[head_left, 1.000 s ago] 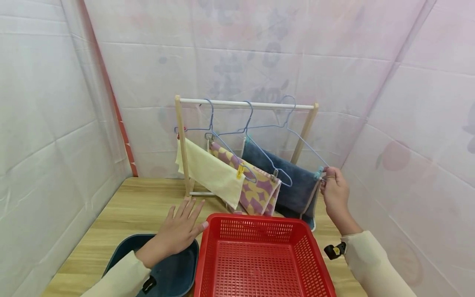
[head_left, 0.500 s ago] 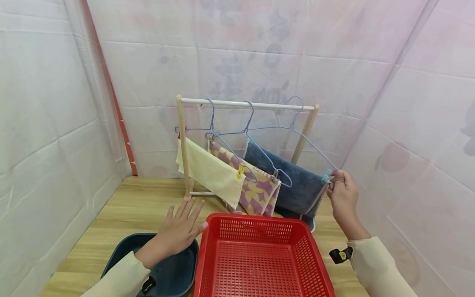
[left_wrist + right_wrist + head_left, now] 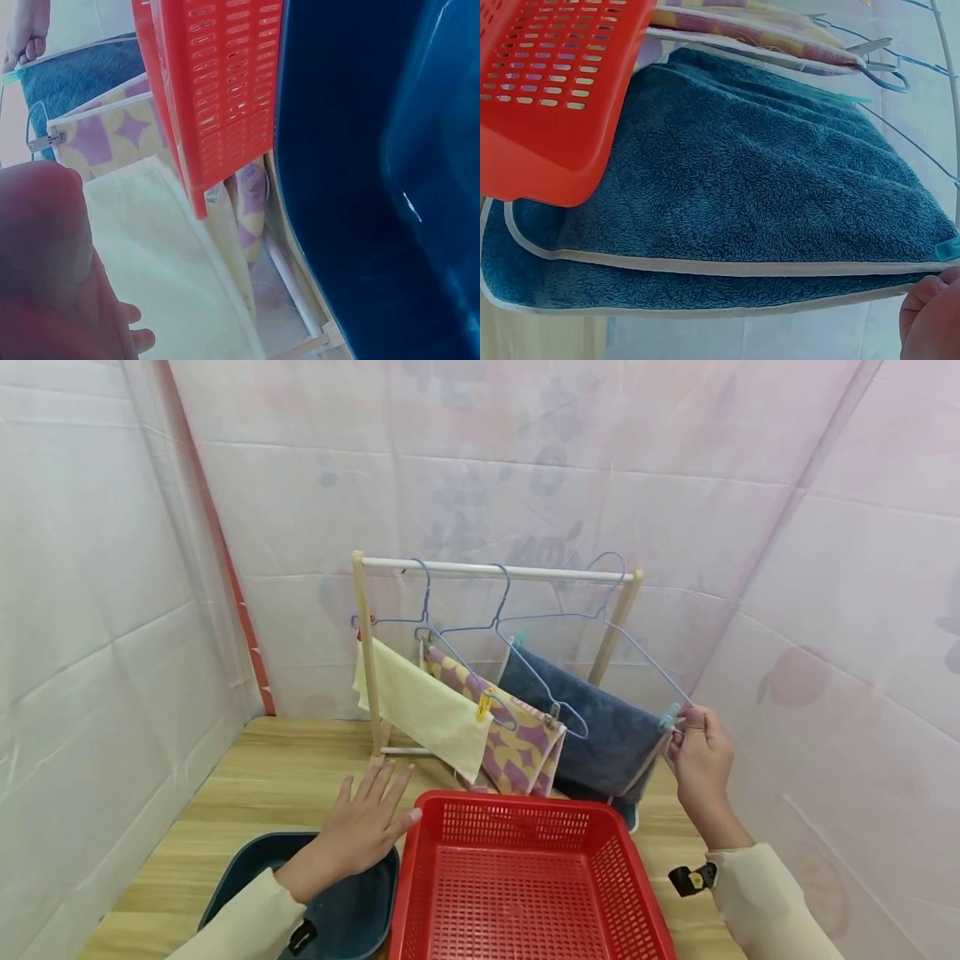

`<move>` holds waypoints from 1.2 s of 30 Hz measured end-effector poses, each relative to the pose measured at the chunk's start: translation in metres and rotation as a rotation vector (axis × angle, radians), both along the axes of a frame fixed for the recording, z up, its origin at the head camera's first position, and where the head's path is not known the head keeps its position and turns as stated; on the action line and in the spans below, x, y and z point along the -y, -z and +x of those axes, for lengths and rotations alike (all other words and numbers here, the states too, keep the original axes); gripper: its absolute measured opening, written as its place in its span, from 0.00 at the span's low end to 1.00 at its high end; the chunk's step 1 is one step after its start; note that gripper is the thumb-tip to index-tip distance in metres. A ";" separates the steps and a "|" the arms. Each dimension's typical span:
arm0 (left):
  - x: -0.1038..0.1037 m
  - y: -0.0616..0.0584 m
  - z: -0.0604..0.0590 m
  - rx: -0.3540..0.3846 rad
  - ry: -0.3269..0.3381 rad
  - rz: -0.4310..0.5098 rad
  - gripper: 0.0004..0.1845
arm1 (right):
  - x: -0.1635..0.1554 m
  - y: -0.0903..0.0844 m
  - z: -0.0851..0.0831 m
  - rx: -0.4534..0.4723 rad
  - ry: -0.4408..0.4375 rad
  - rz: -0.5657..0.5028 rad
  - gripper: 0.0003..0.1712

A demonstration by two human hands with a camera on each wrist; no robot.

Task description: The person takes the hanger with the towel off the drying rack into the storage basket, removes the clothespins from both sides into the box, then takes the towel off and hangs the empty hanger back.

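My right hand [image 3: 703,758] pinches the right end of a blue wire clothes hanger [image 3: 647,653], beside a teal clip [image 3: 670,716]. From that hanger hangs a dark blue towel [image 3: 592,727] with a pale edge, its lower part partly behind the red basket; the right wrist view shows its folded pile [image 3: 750,165] up close. The hanger's hook is over the white bar [image 3: 480,568] near the right post. My left hand [image 3: 360,822] is held with fingers spread, over the navy basin [image 3: 345,906] and the basket's left edge, holding nothing.
A red perforated basket [image 3: 420,877] stands in front of the rack. Left of the navy towel hang a purple-and-yellow towel [image 3: 517,747] and a pale yellow cloth [image 3: 427,710], clipped to two more blue hangers. Wooden posts [image 3: 367,660] carry the bar; pale curtains surround the wooden table [image 3: 225,785].
My right hand has moved right and slightly down, pulling the hanger end. The hanger's hook has slid right along the bar and the navy towel has shifted right. My left hand stays put.
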State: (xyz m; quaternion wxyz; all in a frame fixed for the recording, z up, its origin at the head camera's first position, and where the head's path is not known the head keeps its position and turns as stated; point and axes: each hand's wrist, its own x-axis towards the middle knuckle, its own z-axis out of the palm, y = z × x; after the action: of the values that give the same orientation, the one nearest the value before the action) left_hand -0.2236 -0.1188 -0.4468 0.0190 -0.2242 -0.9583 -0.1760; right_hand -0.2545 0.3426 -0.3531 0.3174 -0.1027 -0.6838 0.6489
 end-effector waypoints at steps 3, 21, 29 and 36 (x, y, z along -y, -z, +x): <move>-0.001 0.001 -0.002 0.017 0.002 -0.019 0.41 | 0.000 0.001 -0.001 -0.037 0.008 -0.013 0.12; -0.004 0.007 -0.004 0.027 0.006 0.003 0.44 | -0.006 0.001 0.013 -0.226 -0.008 -0.111 0.14; -0.006 0.007 -0.003 0.032 0.002 -0.006 0.45 | -0.018 0.005 0.027 -0.249 0.031 -0.264 0.12; -0.008 0.006 0.000 0.033 0.017 0.017 0.45 | -0.032 0.004 0.041 -0.308 0.061 -0.342 0.10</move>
State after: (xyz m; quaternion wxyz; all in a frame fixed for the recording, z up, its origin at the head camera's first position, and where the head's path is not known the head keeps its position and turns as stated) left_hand -0.2238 -0.1104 -0.4529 0.0037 -0.2294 -0.9550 -0.1880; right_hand -0.2135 0.3742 -0.3575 0.4152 -0.0753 -0.5039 0.7536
